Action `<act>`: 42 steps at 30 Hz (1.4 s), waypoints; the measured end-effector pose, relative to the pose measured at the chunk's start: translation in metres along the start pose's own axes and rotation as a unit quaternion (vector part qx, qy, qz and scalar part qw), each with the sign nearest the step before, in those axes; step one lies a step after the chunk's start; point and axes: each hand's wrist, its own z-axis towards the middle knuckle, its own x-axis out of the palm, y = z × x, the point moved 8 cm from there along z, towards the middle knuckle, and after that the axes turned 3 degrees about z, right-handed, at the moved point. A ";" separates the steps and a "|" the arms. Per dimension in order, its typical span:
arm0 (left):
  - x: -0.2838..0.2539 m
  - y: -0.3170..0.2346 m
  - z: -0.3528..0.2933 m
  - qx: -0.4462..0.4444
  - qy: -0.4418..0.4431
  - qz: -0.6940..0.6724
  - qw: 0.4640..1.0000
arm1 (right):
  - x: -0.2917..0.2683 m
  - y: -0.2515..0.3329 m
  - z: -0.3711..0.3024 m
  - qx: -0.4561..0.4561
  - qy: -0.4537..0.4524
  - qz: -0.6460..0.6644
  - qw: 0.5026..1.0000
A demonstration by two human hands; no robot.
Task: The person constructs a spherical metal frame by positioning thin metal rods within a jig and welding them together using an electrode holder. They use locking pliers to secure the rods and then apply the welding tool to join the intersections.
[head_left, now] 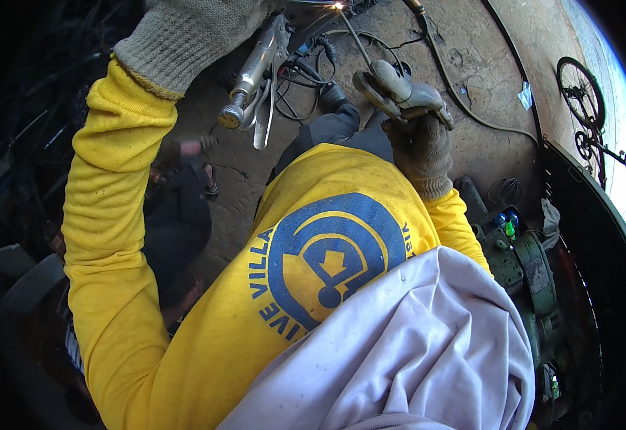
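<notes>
Yellow long-sleeved shirt with round blue emblem, grey knitted gloves, dark trousers

The floor is brownish, rough and stained, and it becomes paler toward the right. There stands a dark bicycle, near strong daylight at the rim. A small pale scrap lies on the floor. At lower right is a green machine. The left side is in deep shadow, its clutter hardly readable.

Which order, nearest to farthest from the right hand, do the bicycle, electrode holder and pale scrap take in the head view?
1. Electrode holder: in the right hand.
2. Pale scrap: on the ground, rightward.
3. Bicycle: farther right, beyond the scrap.
</notes>
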 end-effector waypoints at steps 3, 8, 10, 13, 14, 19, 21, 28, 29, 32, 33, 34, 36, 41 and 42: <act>0.000 0.000 0.000 0.008 0.004 0.004 1.000 | 0.000 0.008 0.001 -0.073 -0.020 -0.062 0.995; -0.001 0.001 -0.001 0.009 0.003 0.014 1.000 | -0.004 0.019 0.004 -0.079 -0.027 -0.065 0.994; -0.004 -0.002 -0.002 0.008 0.003 0.024 1.000 | 0.000 0.016 0.004 -0.074 0.022 -0.075 0.994; -0.003 -0.001 -0.007 0.010 0.005 0.037 0.999 | 0.000 0.014 0.004 -0.042 0.028 -0.033 0.998; -0.003 -0.001 -0.007 0.013 0.003 0.040 0.999 | -0.003 0.012 0.004 -0.050 -0.004 0.033 0.998; 0.008 -0.004 -0.016 0.027 -0.003 0.120 0.992 | 0.008 0.004 0.002 -0.005 0.034 -0.076 0.997; 0.020 -0.014 -0.019 0.072 0.106 0.295 0.947 | 0.004 0.005 -0.003 -0.015 0.006 -0.056 0.998; 0.020 -0.004 -0.015 0.036 0.109 0.213 0.970 | -0.004 -0.003 -0.022 -0.021 -0.055 -0.058 0.997; 0.018 -0.004 -0.014 0.030 0.100 0.192 0.976 | -0.005 0.000 -0.020 -0.021 -0.056 -0.058 0.997; 0.014 -0.005 -0.011 0.017 0.077 0.146 0.986 | 0.001 0.000 -0.018 -0.002 -0.006 -0.043 0.999; 0.014 -0.006 -0.010 0.017 0.072 0.134 0.988 | 0.004 -0.006 -0.024 -0.009 -0.006 -0.048 0.999; 0.013 -0.007 -0.010 0.016 0.065 0.124 0.990 | 0.005 -0.008 -0.027 -0.015 -0.006 -0.053 0.998; 0.010 -0.005 -0.010 0.007 0.059 0.108 0.992 | 0.003 0.000 -0.021 -0.035 0.000 -0.053 0.998; 0.006 -0.006 -0.010 0.005 0.046 0.079 0.996 | 0.002 0.024 -0.006 -0.063 0.027 -0.075 0.995; 0.005 -0.006 -0.010 0.004 0.044 0.075 0.996 | 0.002 0.016 -0.009 -0.019 0.024 -0.045 0.999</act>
